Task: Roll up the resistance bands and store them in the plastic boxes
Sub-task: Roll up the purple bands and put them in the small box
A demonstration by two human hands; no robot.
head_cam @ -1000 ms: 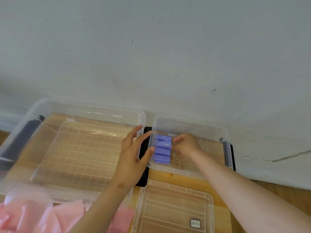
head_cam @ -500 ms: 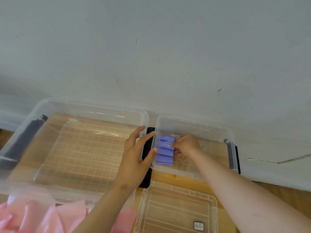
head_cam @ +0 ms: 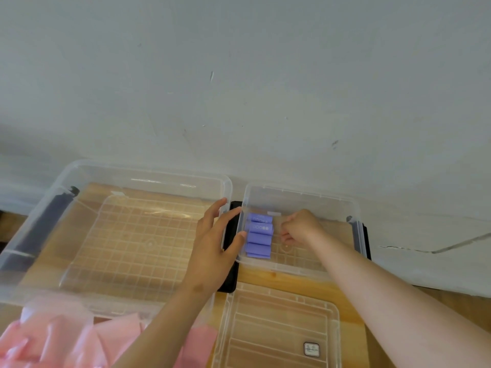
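The purple set looks stored: a row of rolled purple bands [head_cam: 259,236] lies against the left wall of the small clear box [head_cam: 300,192]. The left hand [head_cam: 212,245] braces that wall from outside, its fingers straight and spread. The right hand [head_cam: 300,227] sits inside the box just beside the rolls, not touching them, with its fingers curled and nothing visible in them. The step in hand seems to be settling this row. Next probably comes the loose pink bands [head_cam: 53,341] heaped at the near edge. These need rolling tight, perhaps for the large clear box [head_cam: 143,170].
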